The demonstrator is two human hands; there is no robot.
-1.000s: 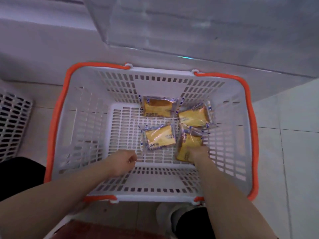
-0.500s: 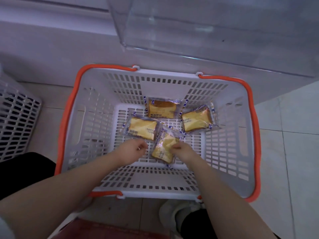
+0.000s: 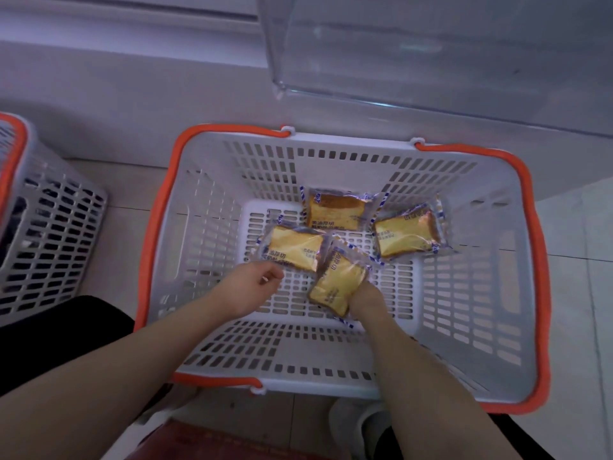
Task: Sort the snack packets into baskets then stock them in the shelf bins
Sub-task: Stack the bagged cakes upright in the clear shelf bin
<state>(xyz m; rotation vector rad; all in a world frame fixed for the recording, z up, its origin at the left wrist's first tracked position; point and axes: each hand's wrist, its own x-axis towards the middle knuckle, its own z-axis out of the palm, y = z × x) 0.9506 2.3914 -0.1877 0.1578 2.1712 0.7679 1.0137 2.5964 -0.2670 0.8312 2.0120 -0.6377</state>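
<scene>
Right hand [image 3: 366, 293] lifted packet [image 3: 336, 283] (tilted), left [image 3: 255, 280] nearer

Basket [image 3: 491, 227] on floor [image 3: 590, 293], holding four snack packets: one at back [image 3: 336, 212], one right [image 3: 406, 235], one left [image 3: 295, 245], one nearest [image 3: 335, 283]. Second basket [image 3: 49, 220] to left. Bin [image 3: 431, 51] behind, above.

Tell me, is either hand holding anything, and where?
The right hand grips a snack packet by its near right edge. The left hand holds nothing.
</scene>
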